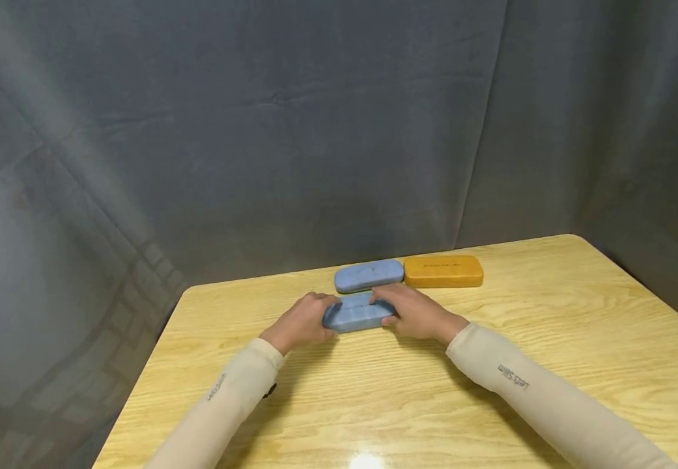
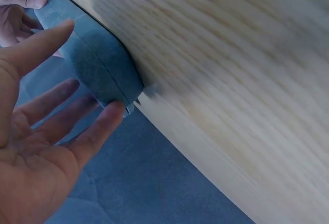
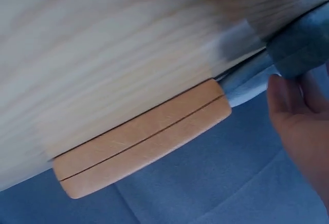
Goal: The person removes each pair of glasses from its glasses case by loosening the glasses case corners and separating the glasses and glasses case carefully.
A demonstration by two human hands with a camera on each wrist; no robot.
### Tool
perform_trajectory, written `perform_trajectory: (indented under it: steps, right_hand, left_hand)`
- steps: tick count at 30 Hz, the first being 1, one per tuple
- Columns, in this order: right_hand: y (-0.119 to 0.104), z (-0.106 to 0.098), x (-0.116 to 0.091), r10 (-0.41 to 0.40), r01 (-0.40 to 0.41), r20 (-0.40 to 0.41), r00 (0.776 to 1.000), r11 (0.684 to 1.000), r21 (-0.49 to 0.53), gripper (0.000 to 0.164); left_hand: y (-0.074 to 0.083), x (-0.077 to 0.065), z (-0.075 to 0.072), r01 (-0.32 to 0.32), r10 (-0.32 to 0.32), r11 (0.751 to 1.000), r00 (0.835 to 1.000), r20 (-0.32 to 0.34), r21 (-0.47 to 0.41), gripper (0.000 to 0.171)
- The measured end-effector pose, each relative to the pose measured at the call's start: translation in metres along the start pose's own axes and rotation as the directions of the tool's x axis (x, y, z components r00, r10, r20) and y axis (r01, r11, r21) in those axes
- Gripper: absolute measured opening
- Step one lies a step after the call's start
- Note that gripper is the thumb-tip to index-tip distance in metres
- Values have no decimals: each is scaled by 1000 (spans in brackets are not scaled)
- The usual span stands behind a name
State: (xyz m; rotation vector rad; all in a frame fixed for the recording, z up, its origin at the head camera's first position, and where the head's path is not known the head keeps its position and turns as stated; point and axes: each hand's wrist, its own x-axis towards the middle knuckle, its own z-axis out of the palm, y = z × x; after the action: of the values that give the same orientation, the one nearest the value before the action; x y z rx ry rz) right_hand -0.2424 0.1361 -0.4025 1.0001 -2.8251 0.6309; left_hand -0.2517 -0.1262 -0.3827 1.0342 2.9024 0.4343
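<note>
Grey-blue shell in our grasp: the front case (image 1: 357, 316) is held between our two hands, near the far edge of the wooden table (image 1: 409, 404), with faint lettering along its top. Our left hand (image 1: 300, 322) grips its left end, thumb and fingers set on opposite sides, and our right hand (image 1: 417, 314) clasps the other end. In the left wrist view we see a thin seam running along its length; whether its underside touches the wood, we cannot tell. Just beyond it lies the light blue case (image 1: 368, 275), its right end just beside the left end of the orange case (image 1: 443, 271), which bears dark lettering on top and a seam along its side. Cream sleeves (image 1: 550, 397) cover both our forearms, each printed with dark letters. Past the table's far edge we see a grey curtain (image 1: 315, 130), lightly creased
</note>
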Motion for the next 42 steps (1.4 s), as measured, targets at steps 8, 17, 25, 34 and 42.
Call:
perform_trajectory:
  steps: [8,17,25,34,42]
  right_hand:
    - [4,7,2,20,-21,25,999,1000,22,43]
    - [8,7,0,-11,11,-6,1000,999,37,40]
    - [6,5,-7,-23,23,-7,1000,999,33,41]
    - [-3,7,-22,-63,64,-15,998,998,30,43]
    - [-10,6,-36,-61,61,-18,998,998,9,43]
  left_hand:
    - [-4,5,1,-1,1,1000,1000,-18,-10,55]
    - [-3,6,2,3,-4,999,999,-35,-44,58]
    - [2,1,4,-11,11,999,1000,-21,-32,57]
    - [12,-17,6,-17,16,999,1000,14,28,58]
    - [20,-28,9,-64,64,998,998,-28,17,56]
